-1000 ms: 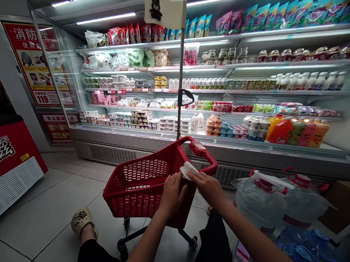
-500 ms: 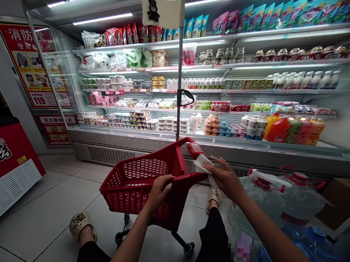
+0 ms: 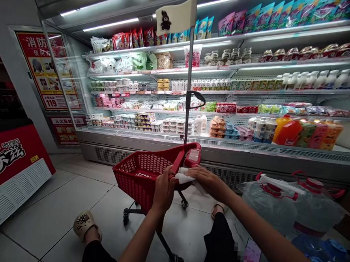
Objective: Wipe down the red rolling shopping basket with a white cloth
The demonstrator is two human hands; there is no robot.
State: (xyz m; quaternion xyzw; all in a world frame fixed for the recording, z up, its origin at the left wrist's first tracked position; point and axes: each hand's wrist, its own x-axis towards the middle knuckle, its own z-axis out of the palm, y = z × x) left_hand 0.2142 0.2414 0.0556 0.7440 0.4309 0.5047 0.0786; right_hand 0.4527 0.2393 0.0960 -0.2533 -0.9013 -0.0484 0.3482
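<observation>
A small red shopping cart stands on the tiled floor in front of me, tipped so its handle end points toward me. A grey pole with a white bear flag rises from it. My left hand is closed round the cart's near rim. My right hand presses a white wipe against the red handle, fingers curled over the cloth.
An open chiller full of dairy packs, bottles and juices runs across the back. Large water jugs stand at my right. A red freezer cabinet sits at the left. My legs and sandalled feet lie on the floor under the cart.
The cart has swung round and tilted, its basket now pointing left and away. My left hand shifted along the rim, and my right hand with the wipe moved back down onto the handle.
</observation>
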